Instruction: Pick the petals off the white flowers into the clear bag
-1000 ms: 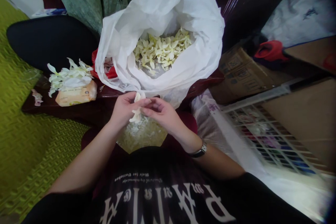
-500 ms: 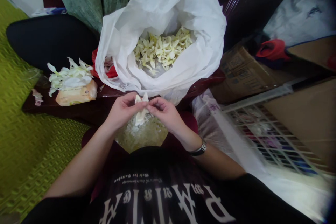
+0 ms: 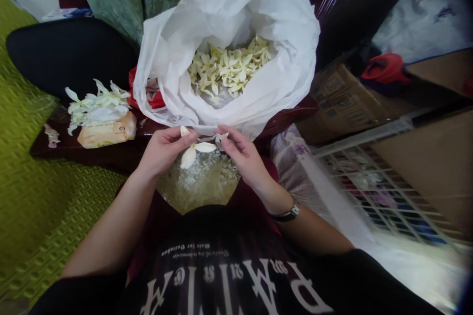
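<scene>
My left hand (image 3: 162,148) pinches a white flower (image 3: 192,151) whose petals are spread apart. My right hand (image 3: 242,156) pinches a thin strip of that flower close beside it, thumb and fingers closed. Both hands hover over a bowl of loose pale petals (image 3: 201,187) in my lap. Just beyond them stands a big white plastic bag (image 3: 281,44) with several cream flowers (image 3: 229,66) inside.
A small heap of white flowers (image 3: 96,106) lies on a tan packet (image 3: 107,134) at the left, on a dark low table (image 3: 121,157). A green mat (image 3: 40,192) covers the floor. Cardboard boxes (image 3: 342,103) and a white wire rack (image 3: 373,182) stand at the right.
The closed flower between my fingers has been pulled open. My hands have drawn slightly apart and the petals now spread out from the left hand.
</scene>
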